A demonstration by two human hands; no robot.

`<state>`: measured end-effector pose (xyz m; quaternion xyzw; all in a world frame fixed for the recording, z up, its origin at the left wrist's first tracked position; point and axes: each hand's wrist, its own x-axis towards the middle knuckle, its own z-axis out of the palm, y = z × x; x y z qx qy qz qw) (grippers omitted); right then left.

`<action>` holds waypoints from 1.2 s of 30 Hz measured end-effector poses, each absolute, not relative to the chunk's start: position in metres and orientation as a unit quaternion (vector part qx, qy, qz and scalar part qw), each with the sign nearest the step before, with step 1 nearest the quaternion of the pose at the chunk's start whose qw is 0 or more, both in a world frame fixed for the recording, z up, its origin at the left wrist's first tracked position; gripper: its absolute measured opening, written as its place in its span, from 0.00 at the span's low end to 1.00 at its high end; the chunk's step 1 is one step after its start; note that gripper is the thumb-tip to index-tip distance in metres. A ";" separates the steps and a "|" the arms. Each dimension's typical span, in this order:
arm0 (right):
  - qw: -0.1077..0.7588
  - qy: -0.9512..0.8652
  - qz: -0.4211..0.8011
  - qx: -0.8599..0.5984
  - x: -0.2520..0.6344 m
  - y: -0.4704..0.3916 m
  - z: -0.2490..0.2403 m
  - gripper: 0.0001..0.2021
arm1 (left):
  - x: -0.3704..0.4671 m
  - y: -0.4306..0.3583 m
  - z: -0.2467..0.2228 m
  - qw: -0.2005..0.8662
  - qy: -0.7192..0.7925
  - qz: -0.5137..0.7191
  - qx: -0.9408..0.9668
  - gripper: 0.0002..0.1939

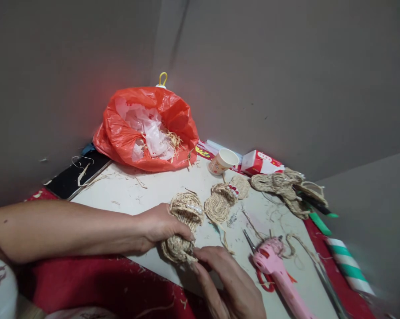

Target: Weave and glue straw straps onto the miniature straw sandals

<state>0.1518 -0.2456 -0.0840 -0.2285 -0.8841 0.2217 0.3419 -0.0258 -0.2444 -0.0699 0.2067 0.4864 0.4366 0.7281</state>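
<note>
A small woven straw slipper (pixel 186 206) with a row of white beads across its strap is gripped by my left hand (pixel 158 227), the thumb pressed over its middle. At the slipper's near end, my right hand (pixel 231 277) pinches the braided edge between thumb and fingertips. Whether a loose strand is in that pinch is hard to see. Just beyond lies a second straw slipper (pixel 219 206) with red and white beads, beside a flat straw oval (pixel 240 186). A pink glue gun (pixel 276 268) rests to the right of my right hand.
Behind stands an open red plastic bag (pixel 120 150) with white plastic and straw scraps. A paper cup (pixel 221 161), a red-and-white box (pixel 261 163) and more straw pieces (pixel 280 188) line the back right. A black phone (pixel 78 175) lies left; tweezers (pixel 329 288) lie right.
</note>
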 end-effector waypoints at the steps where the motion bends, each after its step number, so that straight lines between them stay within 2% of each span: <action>1: 0.337 -0.886 0.221 -0.231 0.152 -0.246 -0.084 0.11 | -0.026 -0.244 -0.070 0.728 0.487 0.435 0.208 0.12; 7: 0.343 -0.886 0.221 -0.219 0.153 -0.246 -0.087 0.10 | -0.027 -0.244 -0.073 0.727 0.490 0.430 0.215 0.14; 14: 0.372 -0.878 0.227 -0.198 0.154 -0.247 -0.090 0.18 | -0.030 -0.241 -0.069 0.725 0.455 0.472 0.210 0.21; 17: 0.412 -0.843 0.233 -0.256 0.154 -0.252 -0.090 0.19 | -0.030 -0.241 -0.069 0.722 0.458 0.477 0.205 0.22; 20: 0.448 -0.779 0.242 -0.366 0.153 -0.257 -0.089 0.11 | -0.030 -0.242 -0.070 0.718 0.463 0.475 0.210 0.22; 22: 0.427 -0.746 0.283 -0.425 0.150 -0.258 -0.086 0.04 | -0.030 -0.243 -0.069 0.709 0.476 0.472 0.220 0.22; 26: 0.364 -0.681 0.399 -0.494 0.142 -0.259 -0.081 0.10 | -0.029 -0.245 -0.068 0.703 0.469 0.473 0.249 0.18; 32: 0.339 -0.546 0.569 -0.513 0.134 -0.260 -0.086 0.13 | -0.026 -0.247 -0.068 0.693 0.436 0.489 0.301 0.19; 36: 0.332 -0.466 0.637 -0.517 0.134 -0.258 -0.088 0.14 | -0.026 -0.247 -0.067 0.693 0.441 0.479 0.310 0.15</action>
